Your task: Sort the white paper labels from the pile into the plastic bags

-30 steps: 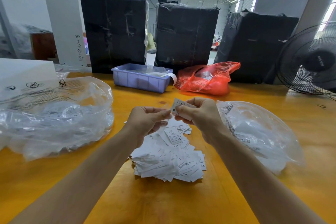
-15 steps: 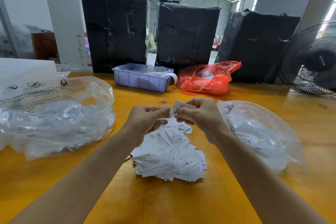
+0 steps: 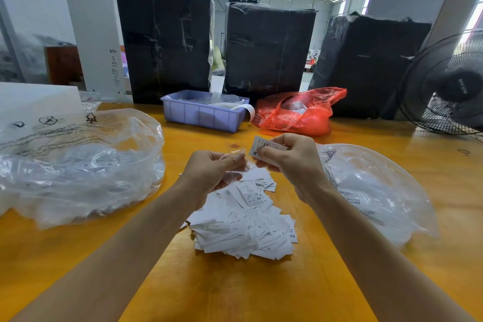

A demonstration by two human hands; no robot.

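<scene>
- Both hands have drawn slightly apart: right hand point(image 3: 292, 162) pinches 1 label point(image 3: 261, 148); left hand point(image 3: 214, 172) pinches clear film, seemingly
- Right bag point(image 3: 379, 191) lies nearest, just beside that hand

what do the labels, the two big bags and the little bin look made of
Labels: thin matte white paper, printed and creased. Left bag and right bag: thin clear plastic film, glossy, wrinkled, see-through. Bin: rigid lilac plastic, ribbed wall, probably moulded.
</scene>
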